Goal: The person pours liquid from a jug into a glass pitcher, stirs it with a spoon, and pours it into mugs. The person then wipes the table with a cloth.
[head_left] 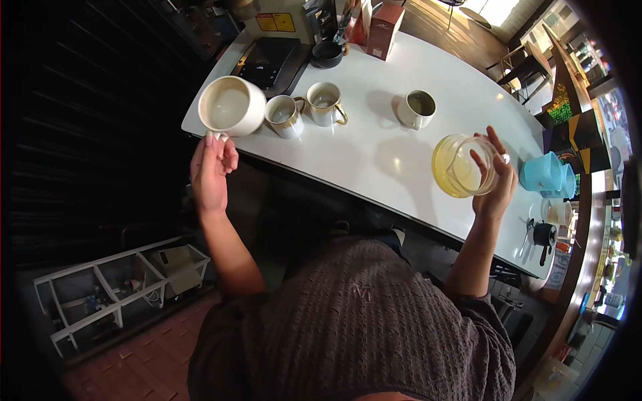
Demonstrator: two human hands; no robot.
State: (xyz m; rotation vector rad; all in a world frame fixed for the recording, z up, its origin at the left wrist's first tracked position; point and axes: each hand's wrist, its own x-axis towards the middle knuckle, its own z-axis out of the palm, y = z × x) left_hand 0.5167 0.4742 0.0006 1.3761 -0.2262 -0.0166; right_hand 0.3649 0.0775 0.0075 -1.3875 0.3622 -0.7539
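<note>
My left hand pinches the small handle of a wide cream cup at the table's left end. On the right, my right hand has its fingers around a glass vessel with yellowish liquid, tilted above the white table. Two white mugs with gold handles, one close to the cream cup and another beside it, stand on the table. A smaller cream cup stands between them and the glass vessel.
The white table also bears a black scale, a black bowl, a brown box, blue containers and a black-handled tool. A metal frame stands on the floor at lower left.
</note>
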